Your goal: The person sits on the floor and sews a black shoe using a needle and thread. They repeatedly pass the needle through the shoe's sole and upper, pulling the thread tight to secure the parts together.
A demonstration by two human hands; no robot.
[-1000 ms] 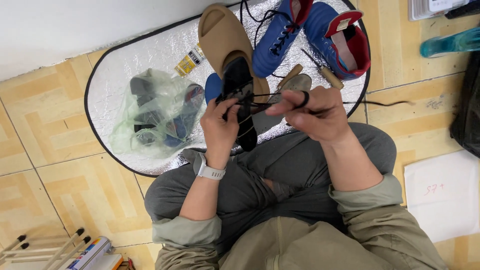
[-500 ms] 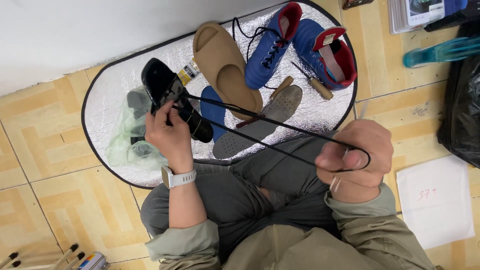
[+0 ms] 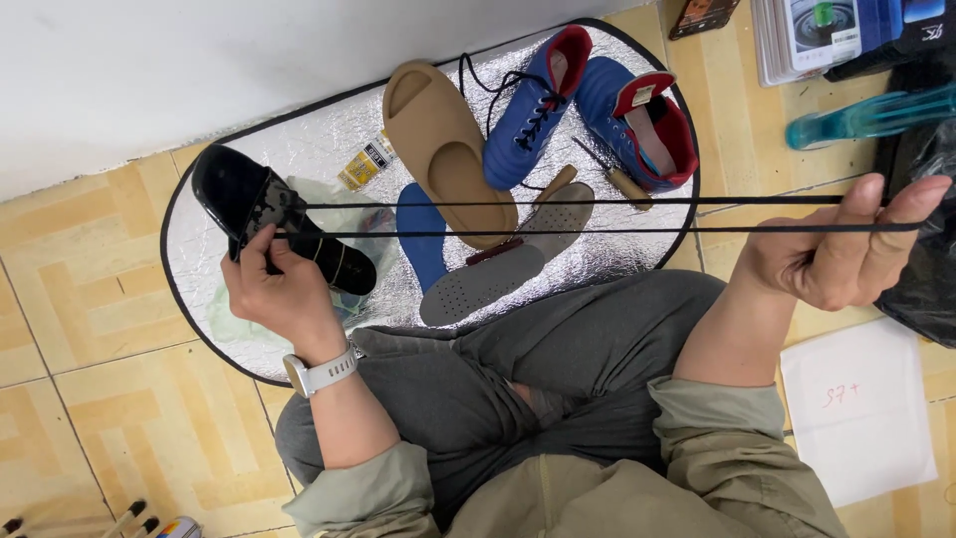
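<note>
My left hand (image 3: 282, 294) grips a black sandal (image 3: 269, 214) over the left part of a silver foil mat (image 3: 607, 254). Two strands of black thread (image 3: 597, 216) run taut from the sandal's strap across to my right hand (image 3: 841, 249), which pinches them far out to the right, over the tiled floor. A white watch (image 3: 321, 371) sits on my left wrist. My legs in grey trousers are crossed below the thread.
On the mat lie a tan slide sandal (image 3: 446, 149), two blue boots with red lining (image 3: 588, 105), a blue insole (image 3: 422, 234), grey insoles (image 3: 498, 269), a wooden-handled tool (image 3: 617, 177) and a clear plastic bag (image 3: 234, 324). A white sheet (image 3: 861, 408) and black bag (image 3: 921, 269) lie right.
My hands have moved far apart: the left carried the sandal further left, the right pulled the thread out to the right until it is long and taut.
</note>
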